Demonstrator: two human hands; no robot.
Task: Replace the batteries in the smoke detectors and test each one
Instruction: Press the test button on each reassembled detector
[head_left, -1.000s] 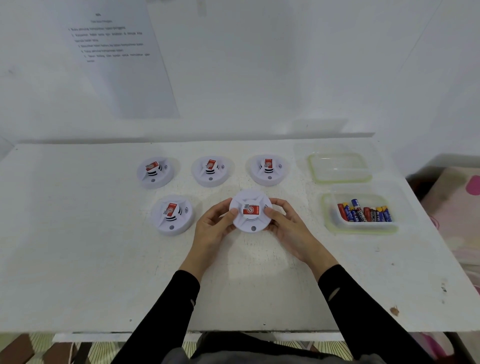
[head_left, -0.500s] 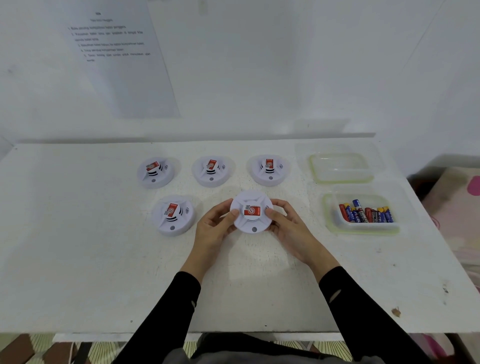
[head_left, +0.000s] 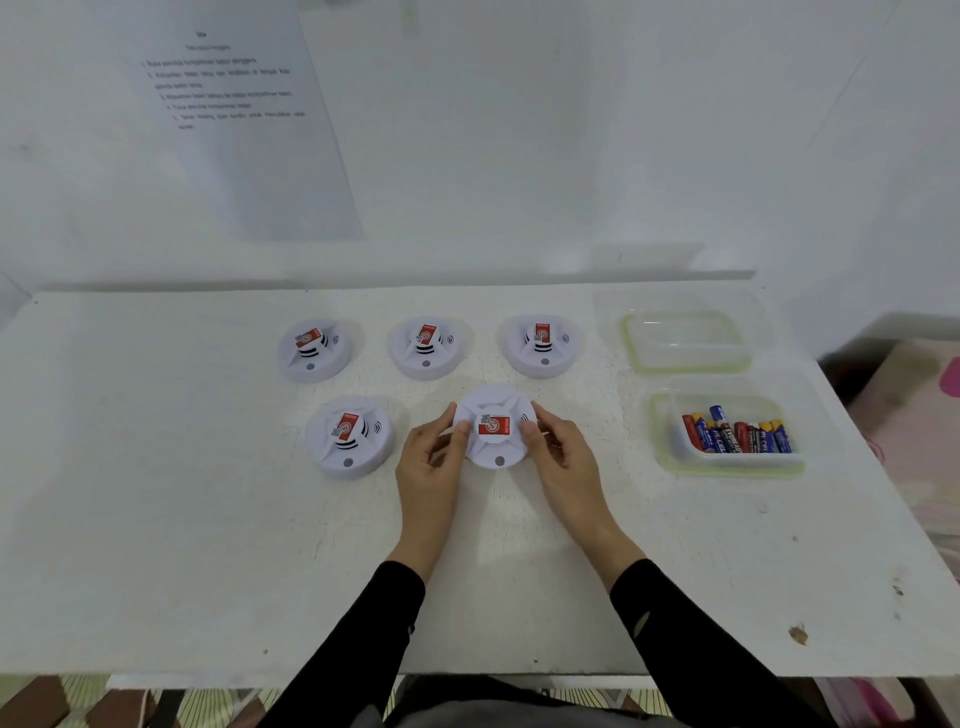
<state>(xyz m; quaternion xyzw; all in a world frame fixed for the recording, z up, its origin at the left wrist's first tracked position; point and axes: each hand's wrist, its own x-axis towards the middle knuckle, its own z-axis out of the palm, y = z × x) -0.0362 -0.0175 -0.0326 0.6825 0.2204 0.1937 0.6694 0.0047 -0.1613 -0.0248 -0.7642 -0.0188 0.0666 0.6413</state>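
Several white round smoke detectors with red labels lie on the white table (head_left: 156, 519). My left hand (head_left: 428, 467) and my right hand (head_left: 563, 462) grip the near-middle detector (head_left: 496, 428) by its left and right rims, thumbs on its top face; it looks tilted up toward me. Another detector (head_left: 349, 435) sits just left of it. Three more stand in a back row: a left detector (head_left: 313, 349), a middle detector (head_left: 427, 346) and a right detector (head_left: 542, 344). A clear container (head_left: 665, 457) at the right holds several red and blue batteries (head_left: 737, 435).
An empty clear container (head_left: 688, 343) with a green rim sits behind the battery container. A printed instruction sheet (head_left: 234, 104) hangs on the white wall behind the table. The table's right edge drops off beside a pink patterned surface (head_left: 914, 415).
The held detector has shifted slightly upward and away from me between my hands. My grip on its rims is the same.
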